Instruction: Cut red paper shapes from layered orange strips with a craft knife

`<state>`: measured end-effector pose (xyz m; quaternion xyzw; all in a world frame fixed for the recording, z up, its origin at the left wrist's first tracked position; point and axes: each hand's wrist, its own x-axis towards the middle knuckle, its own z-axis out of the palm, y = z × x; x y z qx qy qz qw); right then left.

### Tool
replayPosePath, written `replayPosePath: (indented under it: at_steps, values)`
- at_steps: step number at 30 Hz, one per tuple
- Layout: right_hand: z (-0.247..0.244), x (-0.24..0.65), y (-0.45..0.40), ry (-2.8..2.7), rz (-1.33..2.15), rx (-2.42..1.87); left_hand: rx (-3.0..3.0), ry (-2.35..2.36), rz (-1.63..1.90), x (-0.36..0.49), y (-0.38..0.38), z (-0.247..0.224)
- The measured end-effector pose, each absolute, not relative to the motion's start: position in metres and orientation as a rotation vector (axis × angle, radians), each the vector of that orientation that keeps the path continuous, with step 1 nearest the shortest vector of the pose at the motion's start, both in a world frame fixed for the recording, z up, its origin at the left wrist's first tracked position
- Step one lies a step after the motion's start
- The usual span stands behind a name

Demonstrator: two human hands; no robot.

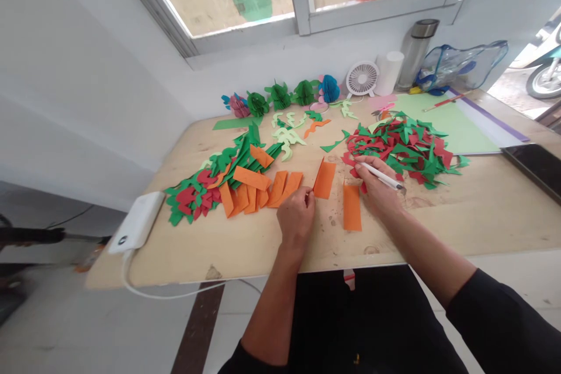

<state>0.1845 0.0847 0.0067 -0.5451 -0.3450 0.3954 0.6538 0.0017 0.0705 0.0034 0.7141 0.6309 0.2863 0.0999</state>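
Observation:
My left hand (297,216) is closed, pinching the lower left edge of a folded orange paper strip (325,180) that stands partly open. A white pen (380,175) lies in my right hand (377,187), its fingers closed around it. Red paper scraps (348,159) show by the right fingertips; whether they are held I cannot tell. Between my hands a second orange paper strip (352,208) rests on the table. Several more folded orange strips (252,178) lie left of my left hand, beside green cut-outs (223,163) and red cut-outs (204,193).
A heap of red and green paper scraps (405,149) lies to the right. Paper turtles (279,95), a small fan (362,78) and a flask (418,55) stand along the wall. A power bank (138,222) with a cable sits left; a phone (537,166) lies right.

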Motion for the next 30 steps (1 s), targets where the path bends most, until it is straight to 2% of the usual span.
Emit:
replayPosePath:
  at_steps: [14, 21, 26, 30]
  values:
    - [0.008, 0.185, 0.084, -0.783, 0.903, -1.246, 2.14, 2.025, 0.974, -0.004, 0.079, 0.019]
    - [0.009, 0.185, 0.084, -0.789, 0.907, -1.245, 2.004, 2.189, 1.152, -0.011, 0.104, 0.033]
    - [0.01, 0.185, 0.084, -0.779, 0.901, -1.246, 2.003, 2.11, 1.072, -0.003, 0.128, 0.041]
    - [0.01, 0.185, 0.084, -0.79, 0.904, -1.245, 2.05, 1.958, 1.049, 0.004, 0.11, 0.035]
